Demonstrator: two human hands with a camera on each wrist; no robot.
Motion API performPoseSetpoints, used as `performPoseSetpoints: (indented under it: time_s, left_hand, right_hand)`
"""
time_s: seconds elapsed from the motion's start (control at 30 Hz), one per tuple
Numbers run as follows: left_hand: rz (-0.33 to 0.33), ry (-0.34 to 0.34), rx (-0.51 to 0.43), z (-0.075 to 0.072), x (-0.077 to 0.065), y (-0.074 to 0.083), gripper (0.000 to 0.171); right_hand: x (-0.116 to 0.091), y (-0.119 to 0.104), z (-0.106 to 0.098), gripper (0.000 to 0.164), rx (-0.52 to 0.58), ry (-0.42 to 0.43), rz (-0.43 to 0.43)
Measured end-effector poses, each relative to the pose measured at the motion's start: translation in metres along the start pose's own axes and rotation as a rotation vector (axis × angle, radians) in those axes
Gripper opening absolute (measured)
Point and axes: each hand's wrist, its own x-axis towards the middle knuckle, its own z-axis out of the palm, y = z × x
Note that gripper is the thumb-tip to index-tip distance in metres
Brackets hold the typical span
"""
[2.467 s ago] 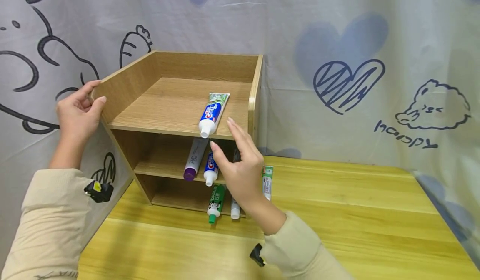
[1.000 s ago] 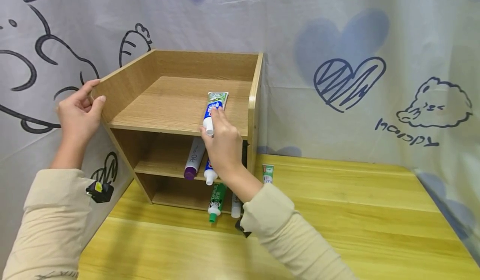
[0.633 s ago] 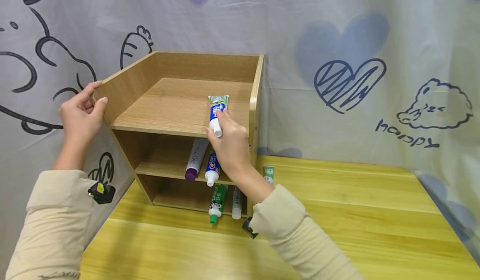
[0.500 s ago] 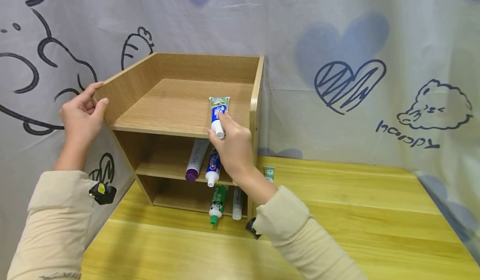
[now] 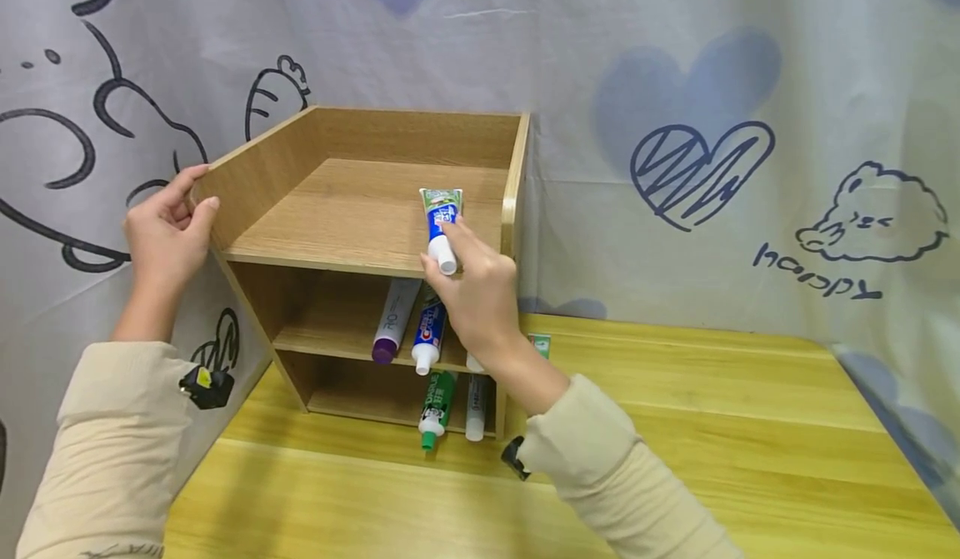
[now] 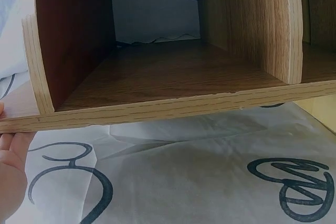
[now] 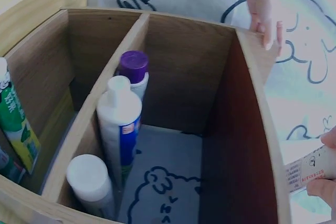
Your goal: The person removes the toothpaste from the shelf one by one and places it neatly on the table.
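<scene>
My left hand (image 5: pixel 168 230) pinches the front edge of the left side panel of a three-level wooden shelf (image 5: pixel 337 209). In the left wrist view only part of that hand (image 6: pixel 13 174) shows, at the panel's edge. On the top board's right side lies a blue, green and white toothpaste tube (image 5: pixel 442 211), white cap toward me. My right hand (image 5: pixel 483 296) holds it near the cap, thumb on one side and fingers on the other. The right wrist view catches the tube's printed white back (image 7: pixel 304 174) between thumb and finger; whether it touches the board I cannot tell.
The middle level bears a purple-capped tube (image 5: pixel 396 313), a blue toothpaste tube (image 5: pixel 428 330) and a white-capped tube (image 7: pixel 90 179). Below are a green tube (image 5: pixel 437 401) and a greyish tube (image 5: pixel 476 409). Another green-and-white tube (image 5: pixel 539 344) lies right of the shelf on the yellow table (image 5: pixel 675 426).
My right hand, earlier spread beside the tube, has closed on it. The tube has swung so its cap points further right, and shifted slightly right. My left hand stays on the panel.
</scene>
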Motion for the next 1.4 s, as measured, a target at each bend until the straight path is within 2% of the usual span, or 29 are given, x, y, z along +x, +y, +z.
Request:
performPoseSetpoints:
  time_s: [0.2,0.43,0.83,1.2,1.4]
  left_hand:
    - [-0.007,-0.008,-0.033,-0.001,0.000,0.000,0.036]
    - [-0.005,0.001,-0.011,-0.001,-0.001,0.000,0.035]
    - [-0.027,-0.006,-0.013,0.000,-0.001,0.000,0.035]
    - [-0.022,-0.013,-0.037,0.001,0.000,0.003,0.035]
    - [-0.007,-0.008,-0.031,0.000,-0.001,0.003,0.035]
  right_hand:
    - [0.008,-0.008,-0.010,0.033,0.025,0.032,-0.044]
    - [0.018,-0.015,-0.019,0.033,0.027,0.106,-0.095]
    - [0.029,-0.010,-0.034,0.032,0.002,0.163,-0.161]
    - [0.030,-0.002,-0.053,0.032,0.006,0.195,-0.124]
    - [0.030,0.006,-0.061,0.032,-0.027,0.230,-0.137]
